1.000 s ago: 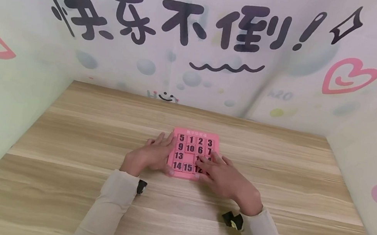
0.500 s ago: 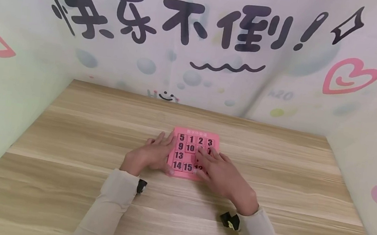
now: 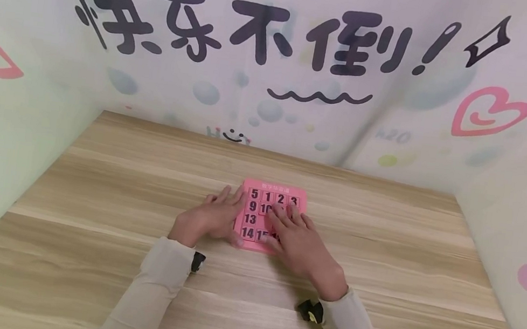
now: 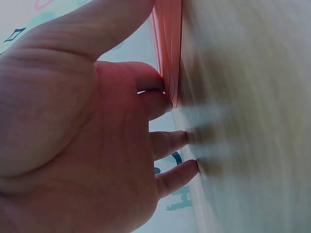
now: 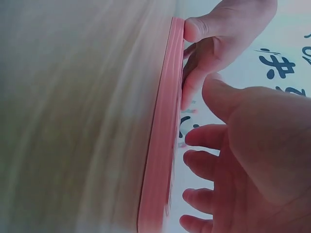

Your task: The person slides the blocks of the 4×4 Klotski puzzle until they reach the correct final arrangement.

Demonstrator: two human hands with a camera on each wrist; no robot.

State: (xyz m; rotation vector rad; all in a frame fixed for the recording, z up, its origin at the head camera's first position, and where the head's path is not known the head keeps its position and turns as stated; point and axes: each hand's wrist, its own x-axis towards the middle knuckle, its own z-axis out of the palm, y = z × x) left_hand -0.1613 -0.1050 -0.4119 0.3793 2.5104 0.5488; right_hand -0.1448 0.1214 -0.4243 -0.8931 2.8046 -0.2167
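Note:
A pink number slide puzzle lies flat on the wooden table. Its left columns show 5, 9, 13, 14 and, beside 13, a gap without a tile. My left hand holds the puzzle's left side, thumb at the near corner and index finger along the edge; the ring and little fingers reach down to the tabletop. Over the right half spreads my right hand, covering several tiles. In the right wrist view its fingers are loosely extended just above the puzzle's face, with nothing gripped.
The wood-grain table extends on all sides of the puzzle. Behind it stands a printed white backdrop with large dark characters, and pale panels flank both sides. A black strap piece sits at the right cuff.
My right hand has shifted left across the puzzle, from the right-hand columns to over the 10 and 15 tiles. My left hand and the puzzle stay in place.

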